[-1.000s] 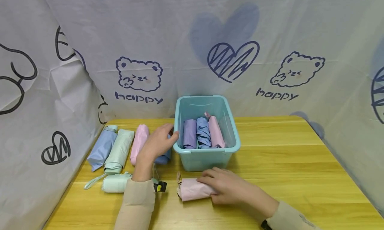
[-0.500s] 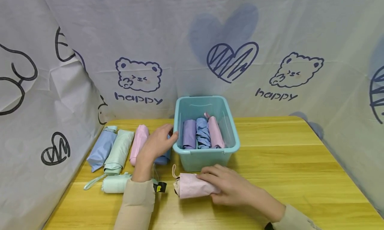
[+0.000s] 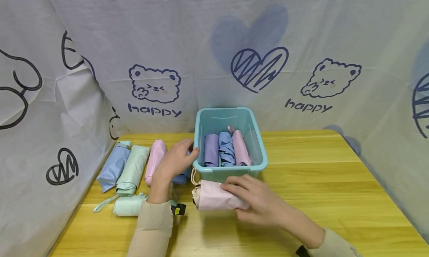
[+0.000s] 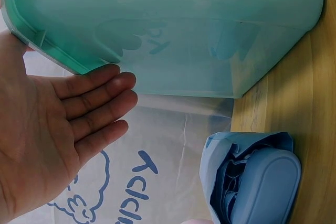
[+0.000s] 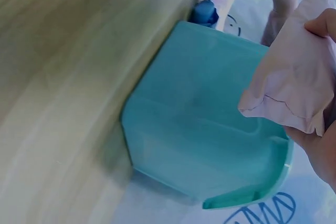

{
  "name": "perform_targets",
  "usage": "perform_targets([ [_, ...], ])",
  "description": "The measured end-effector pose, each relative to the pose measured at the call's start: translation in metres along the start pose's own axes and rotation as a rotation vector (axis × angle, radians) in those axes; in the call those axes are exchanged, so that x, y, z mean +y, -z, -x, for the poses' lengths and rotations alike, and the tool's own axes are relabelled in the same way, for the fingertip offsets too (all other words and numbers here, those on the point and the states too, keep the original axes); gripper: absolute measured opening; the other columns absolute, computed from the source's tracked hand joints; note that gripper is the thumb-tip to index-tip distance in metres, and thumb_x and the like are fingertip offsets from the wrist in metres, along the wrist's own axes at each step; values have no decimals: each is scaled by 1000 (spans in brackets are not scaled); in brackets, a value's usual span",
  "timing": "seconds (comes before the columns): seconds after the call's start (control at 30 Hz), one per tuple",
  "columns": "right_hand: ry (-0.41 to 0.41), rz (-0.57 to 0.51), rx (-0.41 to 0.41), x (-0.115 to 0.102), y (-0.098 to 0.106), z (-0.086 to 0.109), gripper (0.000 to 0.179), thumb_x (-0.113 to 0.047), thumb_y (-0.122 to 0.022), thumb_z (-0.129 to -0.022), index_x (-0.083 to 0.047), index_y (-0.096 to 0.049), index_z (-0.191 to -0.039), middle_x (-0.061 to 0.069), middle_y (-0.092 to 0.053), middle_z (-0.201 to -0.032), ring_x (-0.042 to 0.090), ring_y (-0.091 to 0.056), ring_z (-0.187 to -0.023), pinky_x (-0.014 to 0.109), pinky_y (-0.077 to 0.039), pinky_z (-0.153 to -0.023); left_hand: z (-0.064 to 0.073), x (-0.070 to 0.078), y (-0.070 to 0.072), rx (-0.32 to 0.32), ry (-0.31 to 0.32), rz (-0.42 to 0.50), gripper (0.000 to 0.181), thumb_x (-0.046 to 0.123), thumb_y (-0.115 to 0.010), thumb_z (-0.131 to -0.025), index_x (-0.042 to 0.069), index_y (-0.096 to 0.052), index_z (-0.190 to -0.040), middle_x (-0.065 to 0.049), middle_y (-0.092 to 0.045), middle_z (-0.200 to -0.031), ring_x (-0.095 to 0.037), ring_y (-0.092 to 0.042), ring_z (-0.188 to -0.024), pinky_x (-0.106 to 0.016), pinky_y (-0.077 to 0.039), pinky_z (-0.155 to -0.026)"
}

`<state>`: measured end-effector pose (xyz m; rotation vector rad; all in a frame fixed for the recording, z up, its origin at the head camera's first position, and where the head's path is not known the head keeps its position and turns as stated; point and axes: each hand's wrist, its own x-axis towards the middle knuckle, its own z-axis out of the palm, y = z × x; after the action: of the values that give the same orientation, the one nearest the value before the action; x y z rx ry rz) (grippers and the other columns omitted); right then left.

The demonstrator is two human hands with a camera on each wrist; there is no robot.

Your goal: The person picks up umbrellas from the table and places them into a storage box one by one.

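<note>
My right hand (image 3: pixel 258 199) grips one end of a folded pale pink umbrella (image 3: pixel 218 197), held in the air just before the teal bin (image 3: pixel 231 175). A beige end and a wrist loop stick out on its left. In the right wrist view, thumb and fingers clasp the umbrella (image 5: pixel 294 72). Inside the bin lie a purple umbrella (image 3: pixel 212 151), a blue one (image 3: pixel 226 149) and a pink one (image 3: pixel 241 147). My left hand (image 3: pixel 179 158) rests at the bin's left rim; in the left wrist view its fingers (image 4: pixel 100 100) lie fairly straight beside the wall.
Left of the bin, a blue umbrella (image 3: pixel 115 164), a mint one (image 3: pixel 133 167) and a pink one (image 3: pixel 155 160) lie on the wooden table (image 3: pixel 318 182). A darker blue one (image 4: pixel 262 182) is partly behind my left hand. Another mint one (image 3: pixel 129 206) lies in front. A printed cloth hangs behind.
My right hand has lifted the pale pink umbrella off the table and brought it slightly forward, toward the bin. My left hand has stayed at the rim.
</note>
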<state>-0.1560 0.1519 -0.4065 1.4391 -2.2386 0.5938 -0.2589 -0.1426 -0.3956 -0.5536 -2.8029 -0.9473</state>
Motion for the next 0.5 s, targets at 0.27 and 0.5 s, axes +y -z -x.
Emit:
perform_targets([
  [0.27,-39,94,54,1,18,-9,66,-17,-76,-76,-7,-62,-139,12,-65,-132,28,-64,-112,44,-58,-89,0,-1,0,-1,-8,-9,27,37,-51,-102,13,-64,-106,-2,-65,-104,-21,-61,-89,-40,-53,-78],
  [0.5,-127,127,84,4,35,-21,62,-17,-76,-78,-4,-63,-137,15,-66,-131,31,-66,-109,45,-60,-84,0,0,1,-2,-7,5,29,38,-52,-102,13,-65,-109,-3,-66,-106,-22,-62,-92,-42,-53,-82],
])
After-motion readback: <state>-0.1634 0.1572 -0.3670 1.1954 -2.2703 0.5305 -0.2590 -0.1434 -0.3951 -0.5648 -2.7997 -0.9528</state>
